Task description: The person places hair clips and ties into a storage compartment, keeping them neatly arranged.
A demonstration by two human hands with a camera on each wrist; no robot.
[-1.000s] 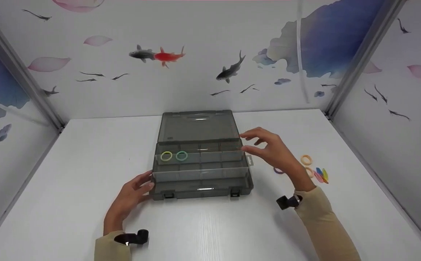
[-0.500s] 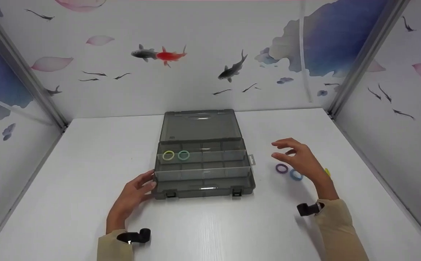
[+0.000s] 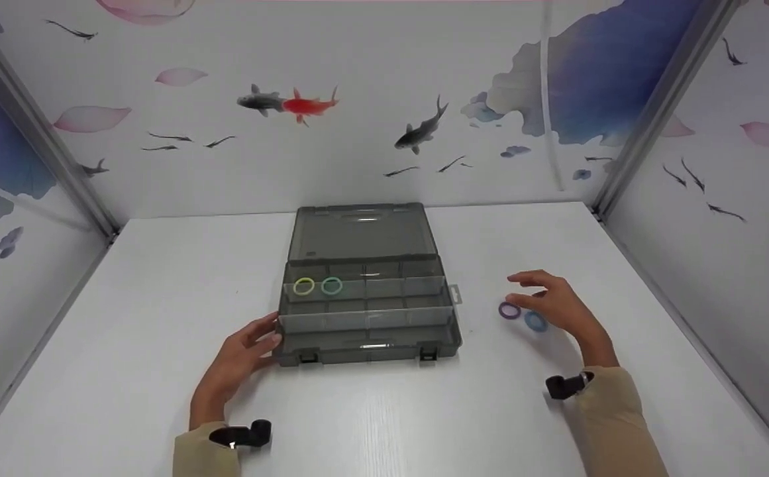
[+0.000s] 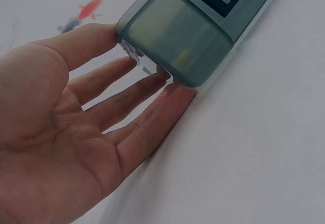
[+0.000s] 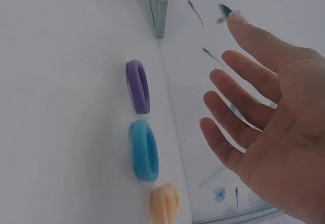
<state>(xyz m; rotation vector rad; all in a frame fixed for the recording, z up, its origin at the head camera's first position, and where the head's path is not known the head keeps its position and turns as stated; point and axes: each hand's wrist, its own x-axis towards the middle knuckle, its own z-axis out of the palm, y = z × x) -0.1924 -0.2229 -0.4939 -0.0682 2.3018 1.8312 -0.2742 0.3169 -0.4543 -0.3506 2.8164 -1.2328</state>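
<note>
A grey translucent compartment box (image 3: 364,235) stands with its lid laid back. My left hand (image 3: 242,354) rests on the box's left side, its loosely extended fingers and thumb touching the wall in the left wrist view. In the box's back-left part are a yellow ring (image 3: 295,287) and a green ring (image 3: 323,286). My right hand (image 3: 560,305) hovers over the table on the right, fingers apart and holding nothing. Near it lie a purple ring (image 5: 133,87) and a blue ring (image 5: 137,153). Peach-orange rings (image 5: 161,206) show lower in the right wrist view.
A small hanging tab (image 3: 456,293) sticks out from the box's right side. White panels printed with fish (image 3: 424,129) enclose the white table (image 3: 371,424) at the back and sides. The right hand and forearm hide part of the tabletop.
My right hand has moved away from the box, right and toward the front, to the loose rings. It now covers the orange rings and colourful pieces seen earlier. The left hand stays in place.
</note>
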